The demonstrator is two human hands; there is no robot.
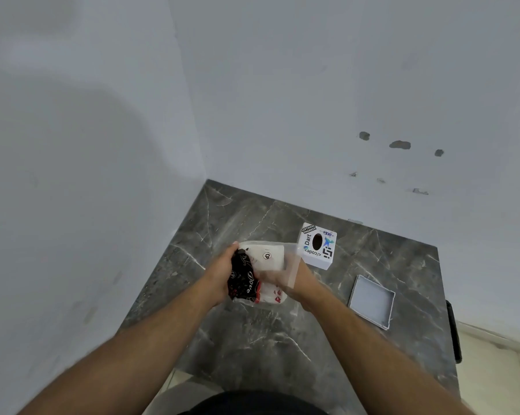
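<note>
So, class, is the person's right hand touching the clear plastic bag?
Touching. The head view shows the right hand gripping the clear plastic bag at its edge, with the film lying over the fingers.

The table point(252, 339) is dark grey marble with thin white veins. At mid-frame a clear plastic bag point(291, 265) shows a black cloth point(242, 278) with white script and red touches, and a white cloth point(267, 256) with small red and black marks. To the right, a white box point(317, 245) carries black, blue and green stickers round a black oval hole. The shallow square tray point(372, 301) is pale grey-blue.
</note>
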